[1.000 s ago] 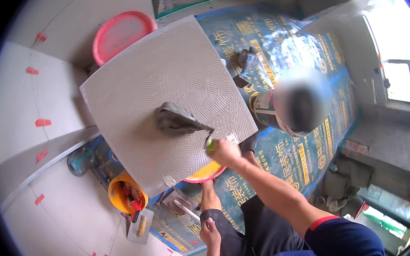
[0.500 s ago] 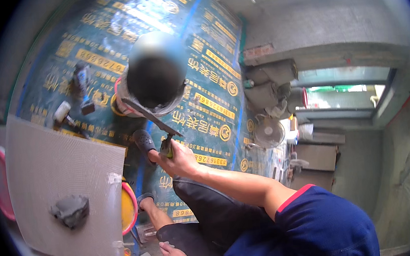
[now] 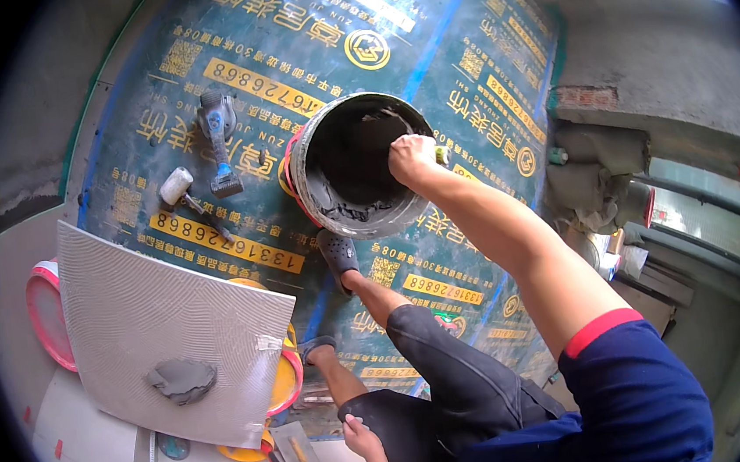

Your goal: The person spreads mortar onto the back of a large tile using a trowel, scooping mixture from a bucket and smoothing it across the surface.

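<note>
A large bucket (image 3: pixel 360 223) of dark grey mortar (image 3: pixel 355 157) stands on the covered floor ahead of me. My right hand (image 3: pixel 414 158) is over the bucket's right side, its fingers closed round the yellow-green handle (image 3: pixel 442 155) of a trowel. The trowel's blade is hidden from sight. Low in the picture, by my thigh, my left hand (image 3: pixel 363 438) hangs with loosely bent fingers and nothing visible in it. To the left lies a big tile (image 3: pixel 166 310), its upper face coated in combed grey adhesive, with a lump of mortar (image 3: pixel 182 380) on it.
A blue-grey power tool (image 3: pixel 220 143) and a white-headed mallet (image 3: pixel 177 186) lie left of the bucket. Yellow tubs with red rims (image 3: pixel 288 383) sit beside and beneath the tile. A flat trowel (image 3: pixel 298 451) lies near my left hand. Grey sacks (image 3: pixel 595 185) are by the right wall.
My right hand has moved forward from in front of the bucket to over its mouth. The trowel blade, visible before, is now out of sight. The view has shifted.
</note>
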The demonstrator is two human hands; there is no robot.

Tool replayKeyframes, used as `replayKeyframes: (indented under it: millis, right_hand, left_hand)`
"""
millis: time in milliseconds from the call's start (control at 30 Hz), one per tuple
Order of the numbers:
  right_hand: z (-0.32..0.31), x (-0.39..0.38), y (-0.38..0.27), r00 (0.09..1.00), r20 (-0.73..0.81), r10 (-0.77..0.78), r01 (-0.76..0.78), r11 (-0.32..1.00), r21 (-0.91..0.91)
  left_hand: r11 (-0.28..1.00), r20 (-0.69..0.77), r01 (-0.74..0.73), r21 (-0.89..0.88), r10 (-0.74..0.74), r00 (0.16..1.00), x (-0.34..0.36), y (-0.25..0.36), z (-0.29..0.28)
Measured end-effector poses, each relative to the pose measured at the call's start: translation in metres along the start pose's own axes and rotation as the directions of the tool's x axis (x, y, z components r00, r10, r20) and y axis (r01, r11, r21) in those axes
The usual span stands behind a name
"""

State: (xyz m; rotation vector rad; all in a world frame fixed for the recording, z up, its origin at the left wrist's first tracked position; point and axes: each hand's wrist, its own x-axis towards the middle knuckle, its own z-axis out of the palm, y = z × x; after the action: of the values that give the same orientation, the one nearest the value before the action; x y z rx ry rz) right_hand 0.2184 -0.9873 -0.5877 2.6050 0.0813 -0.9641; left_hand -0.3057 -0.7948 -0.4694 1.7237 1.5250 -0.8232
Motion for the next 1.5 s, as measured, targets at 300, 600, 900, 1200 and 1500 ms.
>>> replayKeyframes:
  millis: [300,600,900,1200,1500]
  right_hand:
    - [0.107,0.062,-0.011,0.965,0.220,0.139,-0.226,0.869,0.441]
    - [0.103,0.044,-0.049,0.828,0.553,0.094,-0.557,0.029,0.830]
    - [0.086,0.028,-0.020,0.946,0.309,0.095,-0.323,0.244,0.914]
    - [0.051,-0.057,-0.014,0.986,0.101,0.132,-0.149,0.435,0.888]
    - [-0.061,-0.241,-0.014,0.923,-0.381,-0.058,0.376,0.358,0.855]
  left_hand:
    - [0.993,0.000,0.103,0.050,-0.103,0.995,-0.012,0.029,0.036]
    - [0.999,-0.121,0.007,0.045,-0.001,0.993,0.001,0.016,0.031]
    - [0.996,-0.088,-0.018,0.090,0.026,0.996,0.011,0.026,0.004]
    - [0.990,-0.153,-0.140,-0.002,0.138,0.979,0.018,0.016,-0.017]
    - [0.941,-0.070,-0.337,0.033,0.338,0.938,0.032,-0.004,-0.036]
